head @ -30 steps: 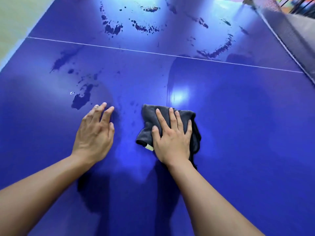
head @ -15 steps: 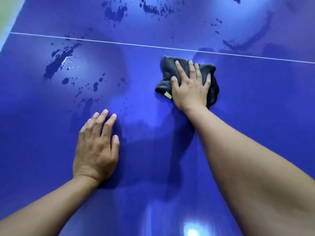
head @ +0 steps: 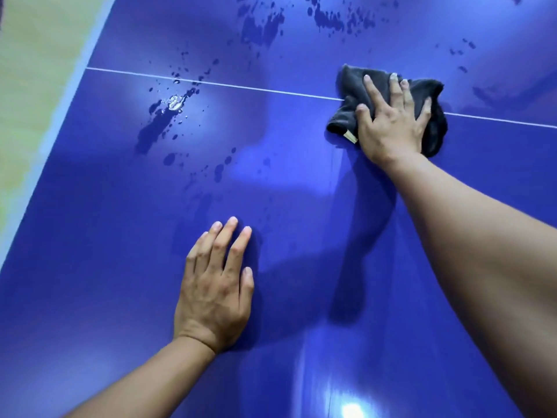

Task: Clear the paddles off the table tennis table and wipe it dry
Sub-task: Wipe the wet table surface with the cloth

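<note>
The head view looks down on a glossy blue table tennis table [head: 90,267], with a pale yellow-green floor [head: 33,86] showing past its left edge and a thin white line [head: 256,89] crossing the top from left to right. No paddles appear in this view, so the clearing step seems done and the wiping is in hand.

The right hand [head: 391,128] is stretched far out, palm down, with its fingers [head: 371,90] spread flat over a crumpled dark grey cloth [head: 434,131], pressing it onto the table right on the white line. It is not gripping the cloth, only bearing on it. The left hand [head: 215,292] lies flat on the table much nearer the person, fingers straight and loosely together, holding nothing; it looks like a brace.

Water [head: 168,113] remains as a puddle and scattered drops well to the left of the cloth, about level with the line, and more drops [head: 331,19] lie beyond the cloth toward the far side. The nearer wet patch lies leftward of the right hand's fingers, so a sweep to the left along the line would likely meet it.
</note>
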### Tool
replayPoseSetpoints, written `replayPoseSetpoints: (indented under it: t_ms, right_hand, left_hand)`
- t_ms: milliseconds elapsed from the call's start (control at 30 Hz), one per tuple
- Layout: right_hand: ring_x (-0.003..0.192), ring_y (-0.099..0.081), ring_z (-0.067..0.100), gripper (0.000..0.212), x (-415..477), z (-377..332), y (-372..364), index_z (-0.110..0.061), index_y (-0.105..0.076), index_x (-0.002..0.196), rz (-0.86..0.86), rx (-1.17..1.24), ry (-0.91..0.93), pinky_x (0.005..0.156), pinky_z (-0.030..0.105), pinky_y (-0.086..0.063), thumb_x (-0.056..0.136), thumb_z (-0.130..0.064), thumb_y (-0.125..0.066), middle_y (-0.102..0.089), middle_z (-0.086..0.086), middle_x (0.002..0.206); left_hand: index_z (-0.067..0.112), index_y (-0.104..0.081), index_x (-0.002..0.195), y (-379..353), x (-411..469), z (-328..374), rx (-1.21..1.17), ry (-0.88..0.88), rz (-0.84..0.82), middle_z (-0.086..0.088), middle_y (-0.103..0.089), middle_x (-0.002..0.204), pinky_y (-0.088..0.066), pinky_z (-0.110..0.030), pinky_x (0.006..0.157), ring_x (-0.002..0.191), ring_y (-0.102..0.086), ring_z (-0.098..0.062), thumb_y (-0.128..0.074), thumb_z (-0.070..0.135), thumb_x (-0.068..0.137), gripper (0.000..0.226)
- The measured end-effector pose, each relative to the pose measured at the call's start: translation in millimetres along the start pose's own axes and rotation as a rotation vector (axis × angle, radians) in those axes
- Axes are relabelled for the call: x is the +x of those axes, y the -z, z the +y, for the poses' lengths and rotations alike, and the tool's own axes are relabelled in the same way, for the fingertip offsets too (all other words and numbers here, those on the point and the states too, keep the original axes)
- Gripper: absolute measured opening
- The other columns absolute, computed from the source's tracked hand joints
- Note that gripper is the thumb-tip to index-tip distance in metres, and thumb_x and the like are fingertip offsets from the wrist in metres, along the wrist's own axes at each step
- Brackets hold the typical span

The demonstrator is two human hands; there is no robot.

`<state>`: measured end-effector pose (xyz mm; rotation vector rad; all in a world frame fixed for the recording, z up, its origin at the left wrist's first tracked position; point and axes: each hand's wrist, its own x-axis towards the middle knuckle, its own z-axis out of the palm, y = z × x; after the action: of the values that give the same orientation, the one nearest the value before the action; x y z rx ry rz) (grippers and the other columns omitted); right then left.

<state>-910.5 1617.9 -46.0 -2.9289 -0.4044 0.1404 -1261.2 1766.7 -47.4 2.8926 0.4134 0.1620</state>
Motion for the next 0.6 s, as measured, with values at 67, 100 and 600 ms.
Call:
replayPoseSetpoints:
  t_ms: [67,100,600]
  right_hand:
    - [0.158,0.0,0.015,0.057,-11,-6,-2,-0.049,-0.016,0.16,0.002,-0.002,0.043,0.124,0.059,0.007,0.103,-0.053,-0.023,-0.007,0.002,0.172]
    - [0.158,0.001,0.015,0.057,-19,-11,-4,-0.049,-0.015,0.16,0.002,-0.008,0.075,0.124,0.059,0.008,0.103,-0.053,-0.023,-0.006,0.001,0.172]
    - [0.158,0.002,0.012,0.056,-229,-80,-29,-0.049,-0.016,0.16,-0.013,0.024,0.197,0.124,0.058,0.008,0.104,-0.05,-0.025,-0.005,-0.002,0.173]
  left_hand:
    - [0.01,-0.046,0.15,-1,0,0,-0.003,0.002,0.003,-0.011,-0.039,0.159,-0.026,-0.048,0.12,0.148,-0.034,-0.032,-0.039,0.029,0.095,0.059]
    - [0.01,-0.046,0.15,-1,1,1,-0.001,-0.001,0.004,-0.011,-0.039,0.159,-0.026,-0.047,0.12,0.148,-0.034,-0.032,-0.039,0.029,0.095,0.059]
    - [0.012,-0.043,0.149,-2,-1,-5,-0.274,0.01,0.053,-0.01,-0.047,0.152,-0.025,-0.044,0.12,0.141,-0.04,-0.031,-0.028,0.043,0.096,0.063]
